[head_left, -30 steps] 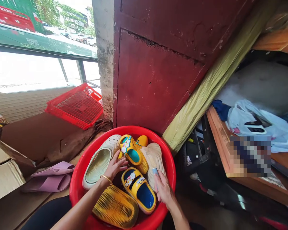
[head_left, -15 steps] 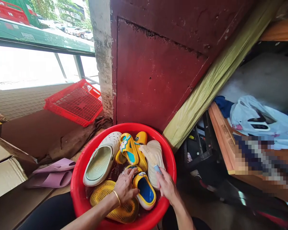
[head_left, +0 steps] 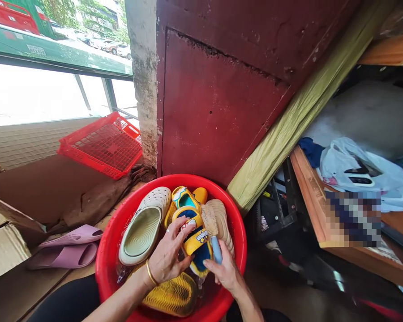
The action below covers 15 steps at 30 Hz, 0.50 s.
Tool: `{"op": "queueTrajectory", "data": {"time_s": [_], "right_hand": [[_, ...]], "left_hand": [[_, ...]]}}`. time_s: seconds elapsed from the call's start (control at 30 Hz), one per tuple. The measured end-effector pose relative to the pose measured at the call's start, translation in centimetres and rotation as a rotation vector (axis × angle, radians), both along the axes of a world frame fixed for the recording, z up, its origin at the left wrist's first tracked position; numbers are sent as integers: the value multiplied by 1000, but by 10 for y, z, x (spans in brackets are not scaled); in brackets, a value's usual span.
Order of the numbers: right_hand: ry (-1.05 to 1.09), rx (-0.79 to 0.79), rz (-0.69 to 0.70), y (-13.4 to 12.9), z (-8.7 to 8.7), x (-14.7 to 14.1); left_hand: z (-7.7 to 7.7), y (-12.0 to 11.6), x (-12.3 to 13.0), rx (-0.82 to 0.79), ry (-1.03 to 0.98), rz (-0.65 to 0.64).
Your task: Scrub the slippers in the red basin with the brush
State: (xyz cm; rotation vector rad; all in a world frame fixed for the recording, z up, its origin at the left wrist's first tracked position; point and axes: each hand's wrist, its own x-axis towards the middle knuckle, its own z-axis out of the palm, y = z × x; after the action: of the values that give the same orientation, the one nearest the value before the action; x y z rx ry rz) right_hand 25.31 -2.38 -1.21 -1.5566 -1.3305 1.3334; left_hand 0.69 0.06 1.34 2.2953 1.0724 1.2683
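Observation:
A red basin (head_left: 105,250) holds several shoes. My left hand (head_left: 169,250), with a bracelet at the wrist, grips a yellow and blue sandal (head_left: 201,241) near the basin's middle. In my right hand (head_left: 225,270) is a brush (head_left: 216,248) with a blue-grey handle; its bristles are beside that sandal, and the thumb is at the sandal's lower part. A pale green clog (head_left: 141,232) lies on the left, a beige shoe (head_left: 223,219) on the right. Yellow soles (head_left: 173,295) face up below my left hand. Another yellow sandal (head_left: 184,197) is behind.
Pink slippers (head_left: 74,248) lie left of the basin, near cardboard (head_left: 53,188). A red crate (head_left: 104,145) rests further back. Behind the basin is a dark red door (head_left: 211,112); on the right, a wooden shelf (head_left: 309,192) bears a plastic bag (head_left: 366,172).
The yellow and blue sandal has been taken hold of and raised between my hands. The brush has come down and tilted more upright, and the beige shoe has shifted slightly.

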Motion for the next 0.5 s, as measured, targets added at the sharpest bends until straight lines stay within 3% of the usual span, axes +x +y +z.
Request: {"op": "queueTrajectory", "data": {"time_s": [0.1,0.17,0.23,0.3,0.37,0.43,0.5], "right_hand": [[87,16,-90,-2,-13,-16],[182,24,-195,-1,-17,-29],[293,34,-277,0,-16,-44],[383,47,-312,2,-12,-61],[414,60,-321,4,-10,-75],[380,64,-310,7,-12,-84],[257,94,-275,11,-17,-85]], "left_hand": [[5,-2,-2,98,16,36],[3,0,-1,82,-67,120],[0,5,2,-28,-313,235],[-1,11,8,-308,-660,296],[-2,12,15,-731,-920,187],[-1,8,23,-1091,-996,-62],[0,4,27,-1244,-1010,-250]]}}
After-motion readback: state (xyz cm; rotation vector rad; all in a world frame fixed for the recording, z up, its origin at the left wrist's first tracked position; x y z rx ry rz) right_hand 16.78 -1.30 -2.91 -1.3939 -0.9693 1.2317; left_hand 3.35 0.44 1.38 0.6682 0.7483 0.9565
